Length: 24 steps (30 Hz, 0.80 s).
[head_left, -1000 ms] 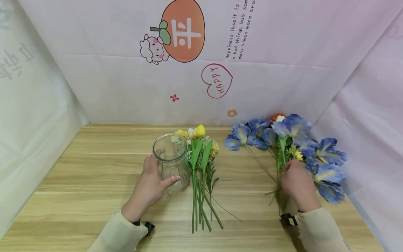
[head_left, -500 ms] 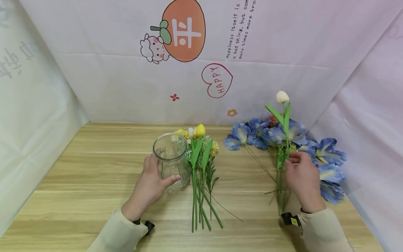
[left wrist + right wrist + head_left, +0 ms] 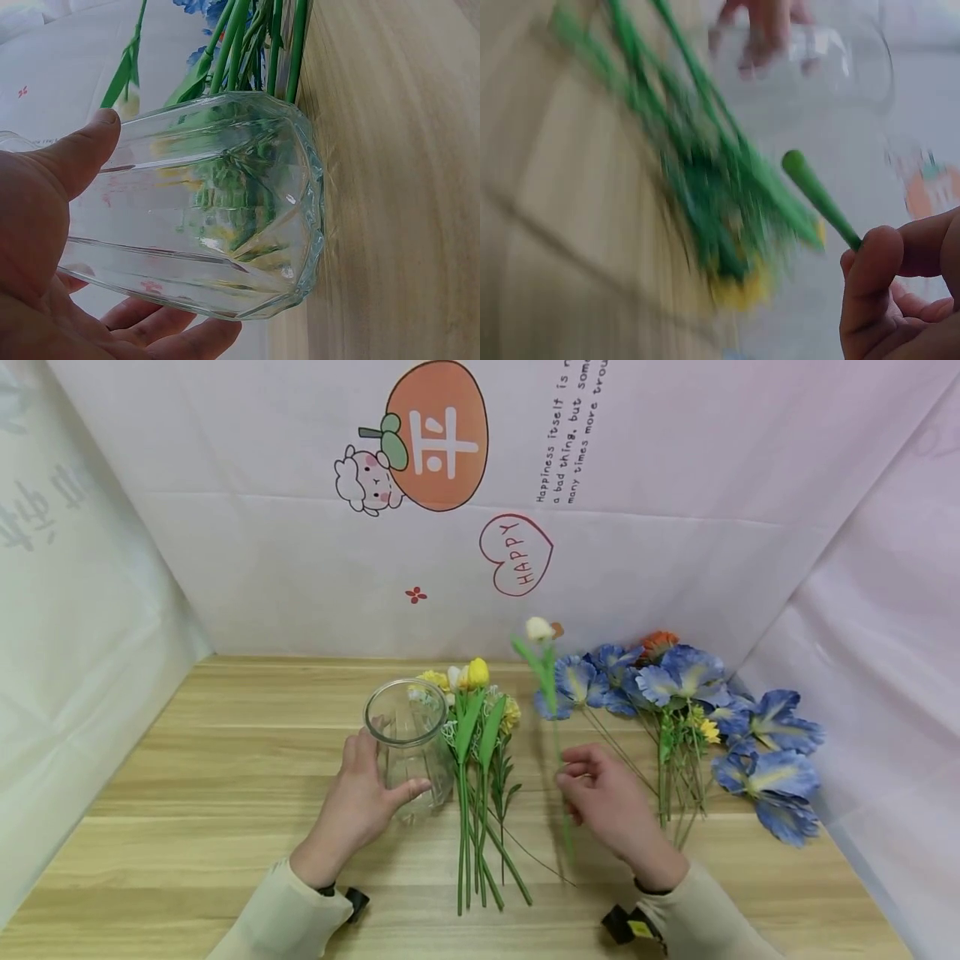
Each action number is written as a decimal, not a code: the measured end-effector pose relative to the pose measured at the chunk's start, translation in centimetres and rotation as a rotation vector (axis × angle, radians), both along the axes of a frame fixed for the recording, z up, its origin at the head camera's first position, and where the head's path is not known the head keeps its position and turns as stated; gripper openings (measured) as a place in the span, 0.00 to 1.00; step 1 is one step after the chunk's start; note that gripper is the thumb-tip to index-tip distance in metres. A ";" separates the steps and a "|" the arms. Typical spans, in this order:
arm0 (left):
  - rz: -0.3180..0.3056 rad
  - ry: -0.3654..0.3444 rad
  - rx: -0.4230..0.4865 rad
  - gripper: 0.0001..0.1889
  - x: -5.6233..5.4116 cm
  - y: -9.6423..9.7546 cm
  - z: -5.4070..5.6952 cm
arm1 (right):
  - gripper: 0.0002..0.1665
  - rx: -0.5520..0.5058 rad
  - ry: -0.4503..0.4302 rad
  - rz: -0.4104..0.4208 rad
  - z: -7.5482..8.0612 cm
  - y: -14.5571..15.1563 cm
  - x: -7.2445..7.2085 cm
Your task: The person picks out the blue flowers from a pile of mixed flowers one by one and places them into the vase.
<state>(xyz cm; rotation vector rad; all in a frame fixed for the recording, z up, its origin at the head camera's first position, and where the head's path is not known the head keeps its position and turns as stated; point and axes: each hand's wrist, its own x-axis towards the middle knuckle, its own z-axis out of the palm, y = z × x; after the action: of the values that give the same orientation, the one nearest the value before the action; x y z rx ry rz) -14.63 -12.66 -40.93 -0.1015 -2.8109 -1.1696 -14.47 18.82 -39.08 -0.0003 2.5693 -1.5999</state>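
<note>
My left hand holds a clear glass vase upright on the table, thumb on the near side and fingers round the far side. In the left wrist view no stems stand inside the vase; flowers show through its wall. My right hand pinches the stem of a white tulip between thumb and fingers, bloom up. Its cut green stem end sticks out of the pinch in the right wrist view. Between the hands lies a bunch of yellow and white flowers with green stems.
On the right lie large blue flowers, an orange flower and small yellow blossoms with thin stems. A printed white cloth stands behind the wooden table, with more cloth at both sides.
My right hand has lifted the white tulip out of the pile on the right and carried it left, toward the middle. My left hand and the vase have stayed in place.
</note>
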 end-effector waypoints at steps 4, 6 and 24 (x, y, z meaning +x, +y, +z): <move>-0.002 0.007 -0.002 0.55 0.0 -0.1 0.0 | 0.17 -0.053 -0.018 0.100 -0.3 -3.5 0.7; -0.004 0.008 -0.002 0.56 0.0 -0.1 0.0 | 0.19 -0.054 -0.021 0.183 -0.4 -4.8 0.9; -0.012 -0.004 0.012 0.55 -0.1 0.0 0.0 | 0.24 0.271 0.061 0.322 -0.8 -3.4 0.5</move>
<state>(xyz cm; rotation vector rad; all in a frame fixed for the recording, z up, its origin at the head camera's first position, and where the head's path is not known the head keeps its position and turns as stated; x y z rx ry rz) -14.77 -12.65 -40.95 -0.1154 -2.8106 -1.1906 -13.99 15.37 -39.86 -0.4215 2.6401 -1.1513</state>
